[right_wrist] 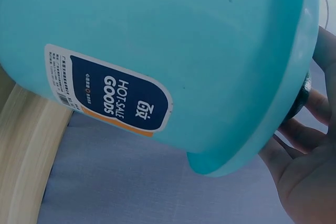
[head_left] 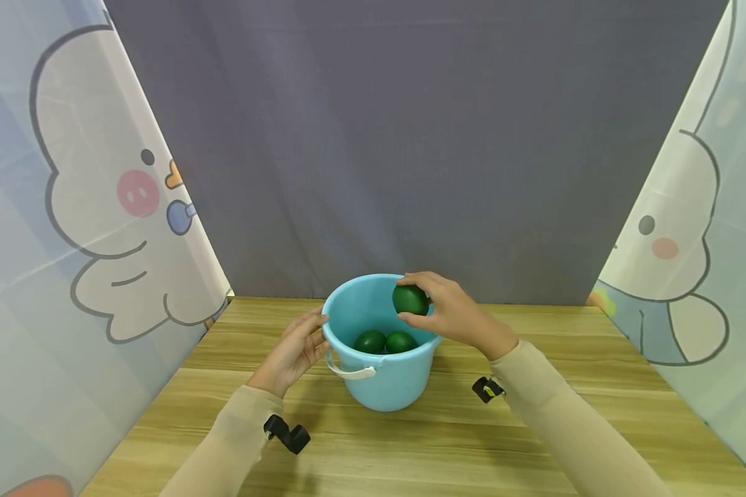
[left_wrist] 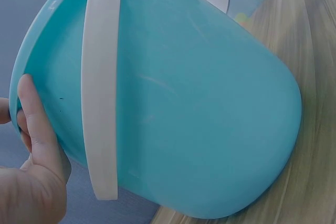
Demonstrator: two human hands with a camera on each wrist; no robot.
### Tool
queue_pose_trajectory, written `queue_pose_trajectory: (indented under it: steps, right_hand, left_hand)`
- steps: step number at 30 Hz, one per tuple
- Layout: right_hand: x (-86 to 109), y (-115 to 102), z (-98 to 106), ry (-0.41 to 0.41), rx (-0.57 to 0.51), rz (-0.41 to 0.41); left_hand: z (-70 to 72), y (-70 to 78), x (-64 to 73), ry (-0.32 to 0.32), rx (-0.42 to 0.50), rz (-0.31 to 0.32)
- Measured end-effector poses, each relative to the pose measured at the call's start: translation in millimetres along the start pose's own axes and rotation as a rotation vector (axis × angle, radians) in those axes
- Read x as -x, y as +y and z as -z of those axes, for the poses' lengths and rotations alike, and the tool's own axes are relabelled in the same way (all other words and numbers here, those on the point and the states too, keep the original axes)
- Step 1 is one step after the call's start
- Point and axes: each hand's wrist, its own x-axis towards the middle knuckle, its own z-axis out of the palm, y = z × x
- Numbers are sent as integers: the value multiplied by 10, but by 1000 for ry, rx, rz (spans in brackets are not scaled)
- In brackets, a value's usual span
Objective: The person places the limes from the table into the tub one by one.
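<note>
A light blue bucket (head_left: 388, 376) stands on the wooden table, its white handle (head_left: 351, 373) hanging down the near left side. My left hand (head_left: 292, 352) holds the bucket's left rim; in the left wrist view its thumb (left_wrist: 39, 119) lies along the outer wall just under the lip. Over the right part of the opening, my right hand (head_left: 450, 310) grips a glossy dark green avocado (head_left: 409, 300) between thumb and fingers. Two similar avocados (head_left: 369, 342) lie side by side inside the bucket. From the right wrist, the bucket wall hides most of the held avocado (right_wrist: 300, 98).
The wooden table (head_left: 522, 442) extends around the bucket on all sides. A grey curtain (head_left: 410, 138) hangs behind its back edge. Cartoon-printed curtains (head_left: 25, 207) flank both sides. The bucket's right side carries a dark label (right_wrist: 113, 90).
</note>
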Motion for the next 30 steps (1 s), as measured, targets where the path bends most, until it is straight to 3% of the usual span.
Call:
queue_pose_trajectory:
  steps: [9,21,30]
  right_hand:
    - [-46,-4,-45,-9,1,20]
    - [-113,-47,-37,-44,22,-32]
    - [-60,-23,1,-46,67,-8]
  left_hand:
    - [3,-7,-8,0,7,-3]
    - [-13,-3,2,9,6,0]
    - [-21,-4,-5,21,-8,-1]
